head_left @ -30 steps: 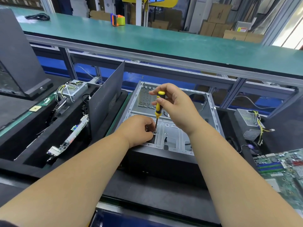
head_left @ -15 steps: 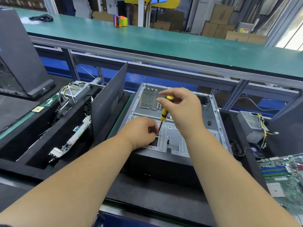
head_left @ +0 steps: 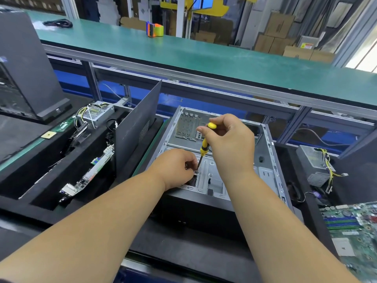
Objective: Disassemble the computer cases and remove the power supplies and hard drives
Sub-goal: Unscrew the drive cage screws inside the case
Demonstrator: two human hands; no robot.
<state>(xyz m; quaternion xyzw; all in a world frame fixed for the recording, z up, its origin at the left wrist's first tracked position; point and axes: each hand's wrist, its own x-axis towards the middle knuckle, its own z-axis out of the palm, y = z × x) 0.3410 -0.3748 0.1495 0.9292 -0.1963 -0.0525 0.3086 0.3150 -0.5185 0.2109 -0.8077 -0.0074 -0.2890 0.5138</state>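
While open computer case [head_left: 265,160] lies on its side before me on black mat, my right hand [head_left: 228,144] pinches yellow-black screwdriver [head_left: 204,147], tip down on screw at drive bracket. My left hand [head_left: 175,168] curled beside tip, fingers pinching at screw. Removed power supply [head_left: 312,166] sits right of case; another power unit [head_left: 98,114] left.

Your computer case [head_left: 263,160]: bare grey sheet metal, dull sheen. Your screwdriver [head_left: 204,147]: glossy yellow-black plastic handle, thin metal shaft. Worktop [head_left: 204,56]: matt green.
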